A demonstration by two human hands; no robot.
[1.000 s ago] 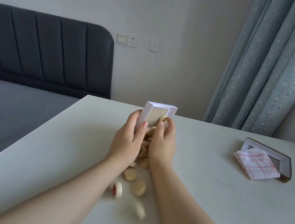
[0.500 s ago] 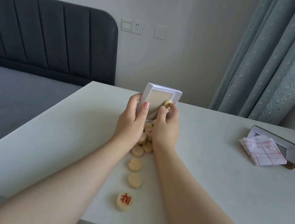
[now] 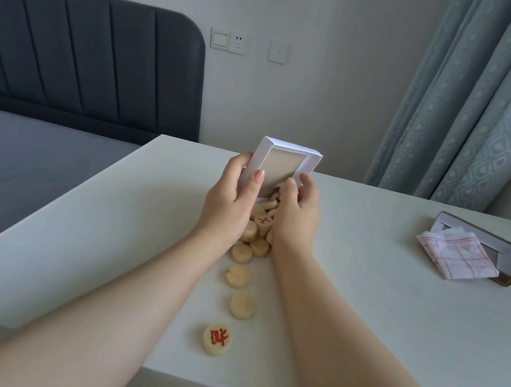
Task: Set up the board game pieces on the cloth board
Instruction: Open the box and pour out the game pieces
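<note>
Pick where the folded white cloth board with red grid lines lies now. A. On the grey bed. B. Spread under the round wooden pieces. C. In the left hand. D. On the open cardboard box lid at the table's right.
D: the folded white cloth board with red grid lines rests on the open cardboard box lid on the white table's right side.

A plain pale wall (image 3: 329, 18) runs behind, carrying a light switch (image 3: 220, 39), a socket (image 3: 238, 43) and a blank plate (image 3: 278, 51) side by side. At the left a dark grey padded headboard (image 3: 83, 60) with stitched channels rises over a grey bed (image 3: 13, 167), beside the white desk (image 3: 382, 301). At the right a blue-grey patterned curtain (image 3: 483, 114) hangs in folds, in soft even light.
</note>
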